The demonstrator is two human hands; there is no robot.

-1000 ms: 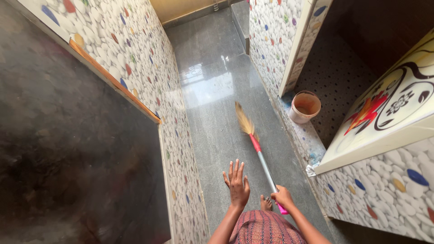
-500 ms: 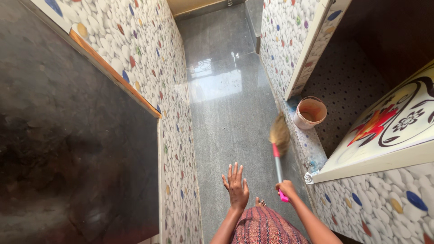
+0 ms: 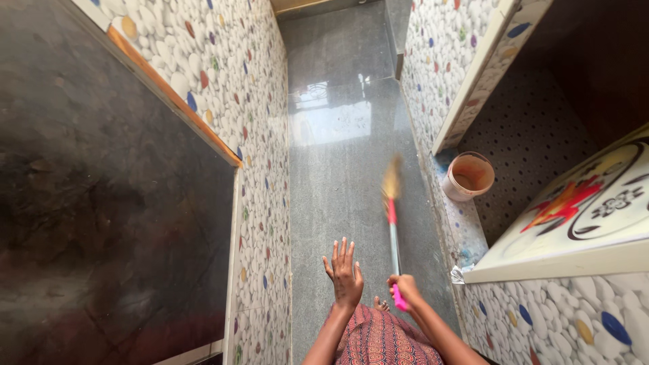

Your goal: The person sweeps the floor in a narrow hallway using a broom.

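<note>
My right hand (image 3: 404,289) grips the pink end of a long broom (image 3: 392,223) with a silver shaft and a straw-coloured head. The broom head, blurred, rests on the grey polished floor (image 3: 338,142) ahead of me. My left hand (image 3: 344,274) hovers open beside it, fingers spread, palm down, holding nothing. A patterned red garment shows at the bottom edge, with a bare foot just below the hands.
The narrow floor strip runs between two pebble-patterned walls (image 3: 260,203). A dark stone counter (image 3: 101,203) lies on the left. On the right stand a small orange-stained pot (image 3: 470,176) on a low ledge and a white slab with a painted design (image 3: 581,209).
The broom head swung from left of centre to the right wall, then back toward the middle. My left hand stayed spread beside it. The view shifted slightly.
</note>
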